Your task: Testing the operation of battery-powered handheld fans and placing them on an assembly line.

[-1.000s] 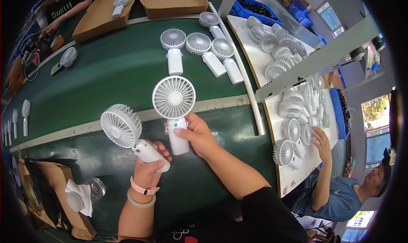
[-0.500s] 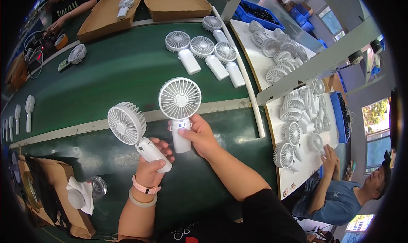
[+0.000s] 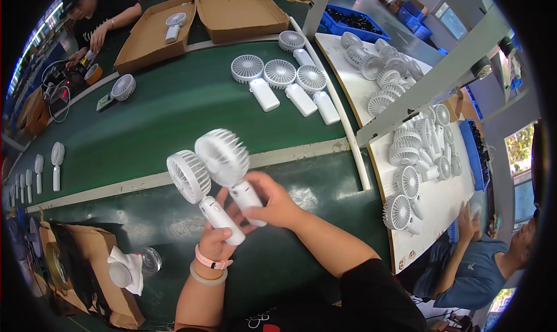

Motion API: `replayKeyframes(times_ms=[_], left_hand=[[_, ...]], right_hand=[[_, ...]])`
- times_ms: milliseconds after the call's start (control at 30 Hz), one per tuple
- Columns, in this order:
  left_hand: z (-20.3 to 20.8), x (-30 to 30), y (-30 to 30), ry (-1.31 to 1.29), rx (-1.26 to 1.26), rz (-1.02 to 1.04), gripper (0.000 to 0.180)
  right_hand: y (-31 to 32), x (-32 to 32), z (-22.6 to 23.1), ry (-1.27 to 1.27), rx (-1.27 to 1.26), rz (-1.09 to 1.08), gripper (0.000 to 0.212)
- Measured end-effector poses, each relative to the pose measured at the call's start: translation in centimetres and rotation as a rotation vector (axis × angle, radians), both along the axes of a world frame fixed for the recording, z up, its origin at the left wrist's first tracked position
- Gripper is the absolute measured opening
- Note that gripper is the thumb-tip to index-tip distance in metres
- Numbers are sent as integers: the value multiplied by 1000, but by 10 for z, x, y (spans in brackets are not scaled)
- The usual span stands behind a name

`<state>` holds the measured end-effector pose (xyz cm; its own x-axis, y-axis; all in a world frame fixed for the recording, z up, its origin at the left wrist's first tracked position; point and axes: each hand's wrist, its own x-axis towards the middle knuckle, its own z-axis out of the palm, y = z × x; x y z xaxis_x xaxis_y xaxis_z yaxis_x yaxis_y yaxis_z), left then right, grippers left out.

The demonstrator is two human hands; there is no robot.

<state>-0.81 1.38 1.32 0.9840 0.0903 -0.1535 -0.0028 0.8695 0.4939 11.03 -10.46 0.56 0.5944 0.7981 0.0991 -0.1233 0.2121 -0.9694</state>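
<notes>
My left hand (image 3: 216, 242), wearing a pink watch band and a pale bangle, is closed round the white handle of a handheld fan (image 3: 189, 176). Its round slatted head tilts up and to the left. Just to the right, my right hand (image 3: 277, 203) grips the handle of a second white handheld fan (image 3: 222, 157), whose head is slightly blurred. The two fans are side by side, and the second head partly overlaps the first. Both are held above the green work surface (image 3: 301, 239) in front of me.
Several white fans (image 3: 279, 74) lie on the green belt (image 3: 174, 123) ahead, others at far left. Cardboard trays (image 3: 241, 13) stand behind. At right, a white board (image 3: 397, 239) holds many fans, crossed by a slanted metal post (image 3: 429, 79). Two co-workers sit at far left and right.
My right hand has tilted its fan and brought it left, close beside the other one. The left hand's fan has shifted slightly right in the picture and turned. The whole view has shifted a little.
</notes>
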Motion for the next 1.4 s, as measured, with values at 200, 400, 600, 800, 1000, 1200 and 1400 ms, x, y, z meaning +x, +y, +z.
replayKeyframes(times_ms=[200,400,600,800,1000,1200,1400], left_hand=[[-1,-1,4,-119,-55,-50,86],[-6,-2,6,-148,-141,-116,83],[-12,-6,10,-157,-134,-70,76],[-14,-4,9,-175,-202,-65,80],[-11,-2,11,-224,-377,-88,77],[-14,-5,13,-255,-393,-94,76],[-13,-4,15,-277,-360,-74,74]], right_hand=[[2,5,10,-423,31,34,36],[6,5,-11,-124,-135,-93,22],[39,50,-5,-546,-295,-357,30],[81,148,-11,-1102,-819,-839,55],[84,165,-24,-1152,-1121,-792,57],[30,78,0,748,327,111,46],[-26,4,-3,923,395,268,59]])
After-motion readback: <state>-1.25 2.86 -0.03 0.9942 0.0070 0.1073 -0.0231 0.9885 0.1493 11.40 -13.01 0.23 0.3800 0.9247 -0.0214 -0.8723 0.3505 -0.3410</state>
